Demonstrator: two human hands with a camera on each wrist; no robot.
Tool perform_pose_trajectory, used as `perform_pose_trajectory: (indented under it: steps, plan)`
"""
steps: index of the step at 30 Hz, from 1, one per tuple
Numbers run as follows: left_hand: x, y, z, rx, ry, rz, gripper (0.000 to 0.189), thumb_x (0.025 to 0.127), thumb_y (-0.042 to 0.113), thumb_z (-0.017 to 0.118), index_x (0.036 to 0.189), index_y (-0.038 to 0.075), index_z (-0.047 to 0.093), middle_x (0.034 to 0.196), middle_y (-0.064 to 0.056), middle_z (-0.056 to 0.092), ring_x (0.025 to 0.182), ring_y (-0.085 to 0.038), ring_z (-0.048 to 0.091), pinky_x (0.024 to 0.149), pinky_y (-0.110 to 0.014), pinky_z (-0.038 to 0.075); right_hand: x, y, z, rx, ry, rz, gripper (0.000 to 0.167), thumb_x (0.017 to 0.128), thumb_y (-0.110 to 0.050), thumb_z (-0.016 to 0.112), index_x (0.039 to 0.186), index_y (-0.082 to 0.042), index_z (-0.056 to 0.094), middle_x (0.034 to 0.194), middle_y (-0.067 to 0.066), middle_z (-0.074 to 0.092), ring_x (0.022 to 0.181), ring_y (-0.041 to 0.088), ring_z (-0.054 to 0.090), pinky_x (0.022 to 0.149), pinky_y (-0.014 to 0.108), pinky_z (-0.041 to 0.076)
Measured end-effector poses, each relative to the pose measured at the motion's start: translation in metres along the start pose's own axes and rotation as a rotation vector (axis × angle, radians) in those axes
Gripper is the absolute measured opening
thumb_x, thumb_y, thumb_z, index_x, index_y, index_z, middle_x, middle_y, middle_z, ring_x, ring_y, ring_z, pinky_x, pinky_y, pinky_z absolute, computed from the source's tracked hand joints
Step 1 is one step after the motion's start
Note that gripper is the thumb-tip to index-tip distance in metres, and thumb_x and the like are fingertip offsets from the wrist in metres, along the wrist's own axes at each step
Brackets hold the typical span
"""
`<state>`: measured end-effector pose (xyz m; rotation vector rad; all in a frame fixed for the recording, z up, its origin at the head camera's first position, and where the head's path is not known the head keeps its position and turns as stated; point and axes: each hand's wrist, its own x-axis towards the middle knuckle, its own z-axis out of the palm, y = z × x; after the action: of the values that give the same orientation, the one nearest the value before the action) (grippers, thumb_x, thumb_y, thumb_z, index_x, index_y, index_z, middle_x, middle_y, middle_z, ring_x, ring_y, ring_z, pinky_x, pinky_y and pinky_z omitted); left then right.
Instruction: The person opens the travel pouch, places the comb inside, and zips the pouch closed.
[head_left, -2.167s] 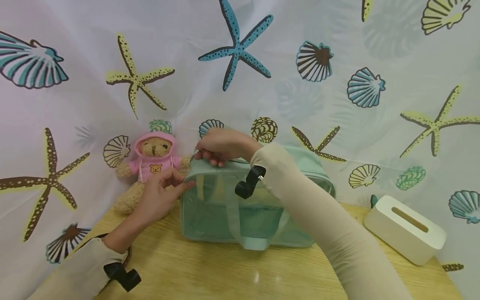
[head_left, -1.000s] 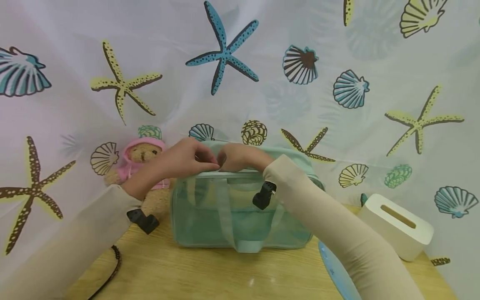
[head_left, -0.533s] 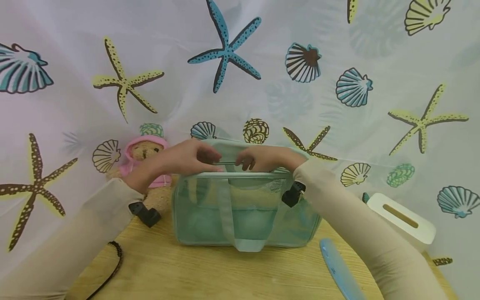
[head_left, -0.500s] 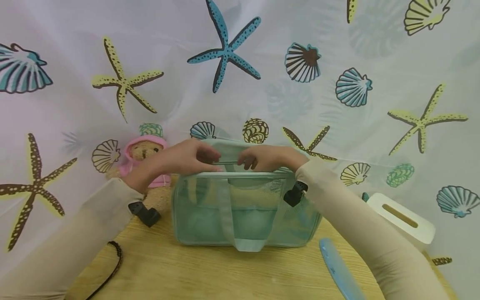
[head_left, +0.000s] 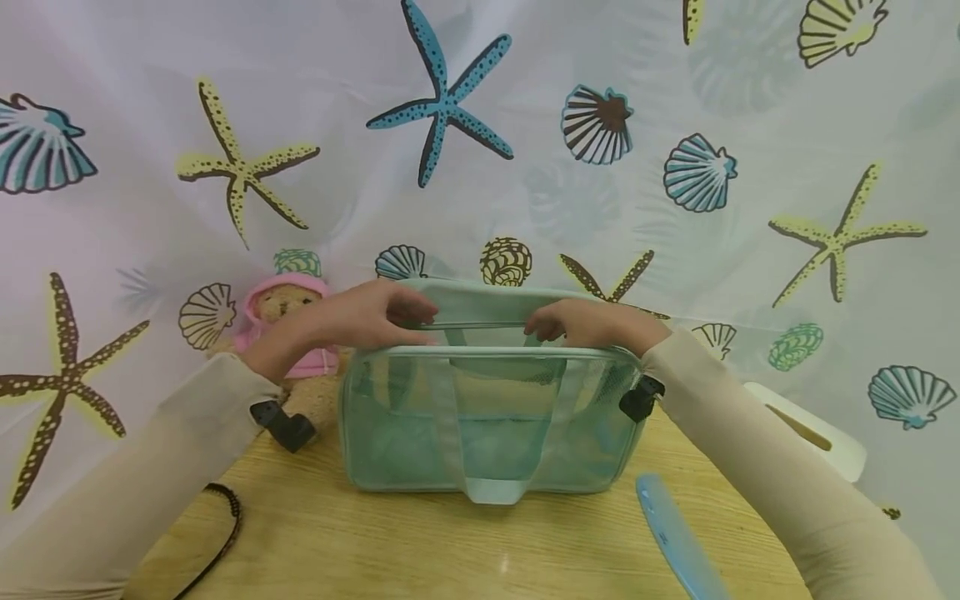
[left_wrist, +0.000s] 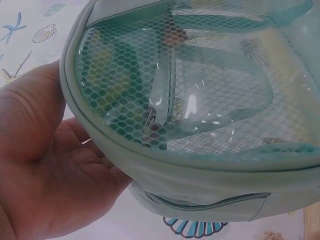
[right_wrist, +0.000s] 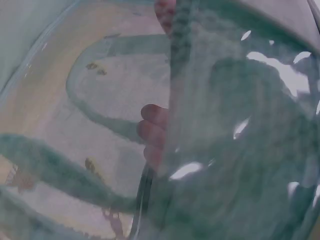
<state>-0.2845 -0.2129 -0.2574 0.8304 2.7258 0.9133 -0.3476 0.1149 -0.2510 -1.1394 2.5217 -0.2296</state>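
Note:
A see-through mint-green zip bag with strap handles stands upright on the wooden table. At its top left, my left hand holds the edge, thumb in front and fingers behind. The left wrist view shows this hand against the bag's rounded end. Farther right along the top, my right hand has curled fingers at the zip and appears to pinch its pull, which is hidden. A zip opening shows between the hands. In the right wrist view, the fingertips sit at the zip line behind clear plastic.
A teddy bear in a pink hoodie sits left of the bag, partly behind my left arm. A blue comb lies front right, and a dark headband front left. A white tissue box is partly behind my right sleeve.
My left hand has risen from the bag's left side to its top edge. My right hand has slid rightward along the top, and the zip gap has widened behind it.

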Motion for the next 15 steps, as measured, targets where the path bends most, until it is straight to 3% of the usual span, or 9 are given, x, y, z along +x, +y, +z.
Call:
perform_pose_trajectory:
  steps: [7, 15]
  plan:
    - [0.000, -0.002, -0.004, -0.023, -0.034, -0.007, 0.059, 0.096, 0.027, 0.073, 0.144, -0.002, 0.055, 0.145, -0.021, 0.061, 0.135, -0.038, 0.059, 0.112, -0.053, 0.048, -0.021, 0.000, 0.003, 0.027, -0.009, 0.027, 0.064, 0.097, -0.027, 0.070, 0.153, -0.010, 0.045, 0.155, 0.017, 0.052, 0.143, 0.038, 0.051, 0.116, 0.054, 0.044]
    - [-0.001, 0.000, -0.007, -0.065, -0.071, -0.009, 0.059, 0.097, 0.023, 0.072, 0.147, -0.002, 0.051, 0.149, -0.022, 0.057, 0.140, -0.039, 0.055, 0.114, -0.053, 0.046, -0.038, 0.011, 0.008, 0.070, -0.017, -0.015, 0.094, 0.087, -0.052, 0.079, 0.157, -0.007, 0.038, 0.161, 0.019, 0.042, 0.147, 0.041, 0.044, 0.117, 0.059, 0.040]
